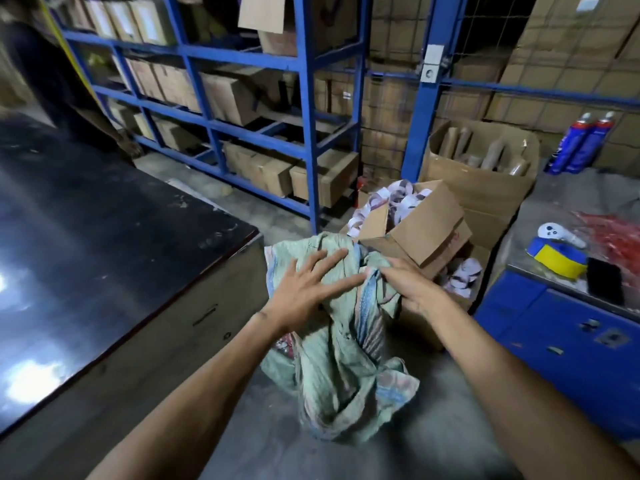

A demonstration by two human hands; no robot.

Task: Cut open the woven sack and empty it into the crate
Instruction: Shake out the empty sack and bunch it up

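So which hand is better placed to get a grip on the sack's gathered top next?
Probably the right hand: its fingers already curl into the bunched folds at the top of the woven sack. The left hand lies flat and spread on the cloth, pressing rather than gripping.

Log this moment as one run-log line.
left hand: flat, open on crumpled green woven sack | right hand: gripping sack fold | sack: slack, on floor | no cutter visible

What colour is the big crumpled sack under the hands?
The sack is pale green, with faded blue and pink stripes, as the head view shows.
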